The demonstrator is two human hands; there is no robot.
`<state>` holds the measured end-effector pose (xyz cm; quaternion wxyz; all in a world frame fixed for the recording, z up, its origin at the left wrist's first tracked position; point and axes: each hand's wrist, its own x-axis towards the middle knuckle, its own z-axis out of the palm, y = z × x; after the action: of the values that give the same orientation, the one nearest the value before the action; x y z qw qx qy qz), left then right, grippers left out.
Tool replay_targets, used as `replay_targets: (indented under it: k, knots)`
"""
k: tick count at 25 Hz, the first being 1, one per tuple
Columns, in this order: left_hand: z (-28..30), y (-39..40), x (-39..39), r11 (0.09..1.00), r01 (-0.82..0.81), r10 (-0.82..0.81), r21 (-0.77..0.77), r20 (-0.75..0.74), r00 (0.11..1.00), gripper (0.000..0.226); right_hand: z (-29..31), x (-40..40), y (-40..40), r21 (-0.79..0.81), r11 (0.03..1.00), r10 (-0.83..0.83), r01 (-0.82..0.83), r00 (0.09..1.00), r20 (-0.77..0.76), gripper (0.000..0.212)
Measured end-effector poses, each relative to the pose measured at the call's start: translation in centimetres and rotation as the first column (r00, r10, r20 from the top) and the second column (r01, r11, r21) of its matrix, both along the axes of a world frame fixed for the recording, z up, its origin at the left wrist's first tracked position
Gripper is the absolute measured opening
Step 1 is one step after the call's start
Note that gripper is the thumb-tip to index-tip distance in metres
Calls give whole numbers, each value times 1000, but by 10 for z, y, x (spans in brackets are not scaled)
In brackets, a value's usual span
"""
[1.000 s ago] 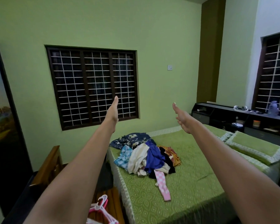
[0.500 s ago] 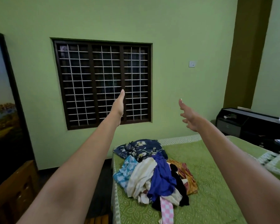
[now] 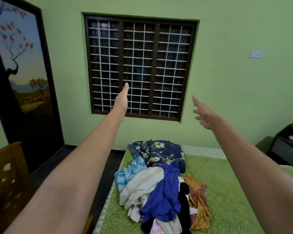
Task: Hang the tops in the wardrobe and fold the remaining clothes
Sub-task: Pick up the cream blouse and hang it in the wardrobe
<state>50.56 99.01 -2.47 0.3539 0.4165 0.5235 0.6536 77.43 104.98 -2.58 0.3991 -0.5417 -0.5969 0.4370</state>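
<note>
While both arms reach straight out over the bed (image 3: 227, 196), the view has swung leftward since a moment ago: the headboard shelf and pillow are gone from the right, and the tall dark door with a painted tree panel (image 3: 22, 70) now fills the left edge. That suggests a turn toward the pile, with no garment lifted yet, so hanging and folding both remain to do. Largest on the wall is the barred window (image 3: 140, 66), straight ahead. The heap of clothes (image 3: 161, 183) lies near the bed's left edge, close to the dark floor strip, with open bedspread to its right for folding. A wooden chair back (image 3: 7, 169) crowds the lower left. The left hand (image 3: 122, 100) is flat with straight fingers; the right hand (image 3: 204, 114) has fingers loosely spread; neither holds anything.
</note>
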Motion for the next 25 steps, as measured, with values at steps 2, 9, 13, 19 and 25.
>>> replay_targets:
  k: [2, 9, 13, 19, 25]
  knots:
    - [-14, 27, 16, 999, -29, 28, -28, -24, 999, 67, -17, 13, 33, -30, 999, 40, -40, 999, 8, 77]
    - [-117, 118, 40, 961, -169, 154, -217, -84, 985, 64, -142, 36, 120, -260, 963, 100, -74, 991, 88, 74]
    - [-218, 174, 43, 904, -119, 51, -411, -172, 984, 50, -231, 36, 163, -393, 918, 108, -55, 988, 114, 65]
    - [-415, 232, 39, 725, -103, -172, -681, -325, 930, 47, -392, 3, 222, -579, 815, 147, -13, 971, 186, 42]
    - [-547, 235, 44, 576, -105, -402, -810, -393, 827, 62, -524, -37, 248, -711, 701, 203, -60, 972, 118, 43]
